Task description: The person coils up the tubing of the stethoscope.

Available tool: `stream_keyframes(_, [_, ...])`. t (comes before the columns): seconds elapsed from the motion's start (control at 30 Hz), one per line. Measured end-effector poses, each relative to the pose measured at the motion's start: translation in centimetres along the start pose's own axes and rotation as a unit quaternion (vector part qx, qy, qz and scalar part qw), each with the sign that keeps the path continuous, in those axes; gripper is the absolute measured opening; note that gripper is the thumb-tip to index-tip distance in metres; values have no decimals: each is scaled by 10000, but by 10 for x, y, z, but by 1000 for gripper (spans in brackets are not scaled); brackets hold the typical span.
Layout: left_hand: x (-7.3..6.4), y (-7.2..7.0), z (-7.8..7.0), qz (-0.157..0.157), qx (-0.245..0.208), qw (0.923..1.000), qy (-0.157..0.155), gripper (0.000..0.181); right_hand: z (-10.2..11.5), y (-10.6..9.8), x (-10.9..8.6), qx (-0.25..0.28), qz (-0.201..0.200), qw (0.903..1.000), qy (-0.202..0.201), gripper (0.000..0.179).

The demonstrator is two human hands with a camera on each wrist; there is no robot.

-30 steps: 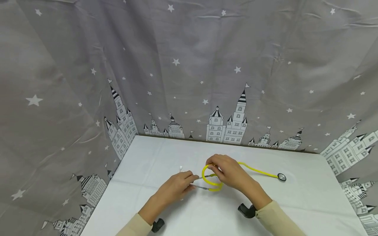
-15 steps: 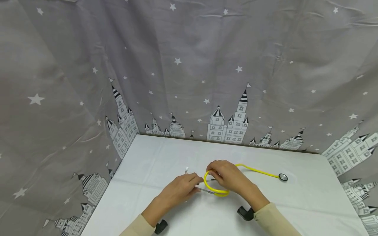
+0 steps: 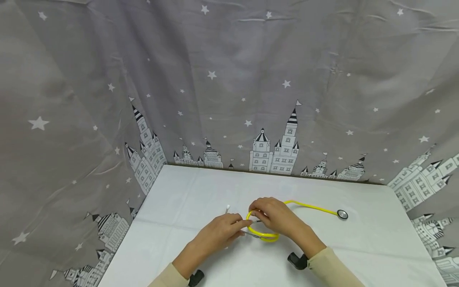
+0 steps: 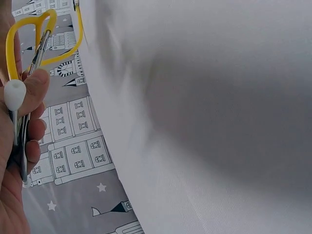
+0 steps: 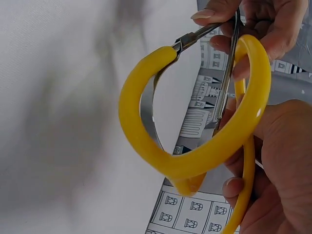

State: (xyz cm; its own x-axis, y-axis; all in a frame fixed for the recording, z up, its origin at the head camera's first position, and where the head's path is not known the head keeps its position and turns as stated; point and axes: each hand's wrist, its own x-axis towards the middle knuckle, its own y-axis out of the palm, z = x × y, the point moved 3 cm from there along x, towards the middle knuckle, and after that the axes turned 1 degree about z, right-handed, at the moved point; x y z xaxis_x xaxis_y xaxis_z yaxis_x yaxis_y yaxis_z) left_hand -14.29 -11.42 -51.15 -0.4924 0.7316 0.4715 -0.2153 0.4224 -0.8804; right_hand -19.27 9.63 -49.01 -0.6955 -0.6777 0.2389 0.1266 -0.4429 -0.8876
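A stethoscope with yellow tubing [image 3: 271,236] is held between my two hands over the white table. My left hand [image 3: 219,233] grips its metal ear tubes; in the left wrist view a white ear tip [image 4: 15,95] sticks out by the thumb. My right hand [image 3: 274,215] pinches the yellow tube, which bends round in a loop [image 5: 214,156] in the right wrist view. From there the tube runs right to the round chest piece [image 3: 342,214], at or just above the tabletop. Part of the ear tubes is hidden behind my left fingers.
The white-covered table [image 3: 201,187] meets a grey curtain [image 3: 229,79] printed with stars and castles at its back and sides. A black wrist mount [image 3: 297,261] sits below my right wrist, and another [image 3: 196,278] below my left.
My left hand has shifted slightly right and down along with the ear tubes, closer to my right hand. My right hand has come slightly down. The chest piece stays at the right.
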Motion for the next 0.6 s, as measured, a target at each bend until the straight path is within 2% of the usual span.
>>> stream_keyframes(0.2, [0, 1, -2, 3, -87, 10000, -8, 47, -7, -3, -3, 163, -13, 9999, -36, 12])
stream_keyframes(0.33, [-1, -1, -3, 27, -69, 10000, -37, 48, -15, -7, -7, 196, 29, 9996, 216, 14])
stream_keyframes(0.6, [-1, -4, -7, -32, -69, 9999, -87, 46, -37, -22, -24, 212, -180, 9971, 706, 14])
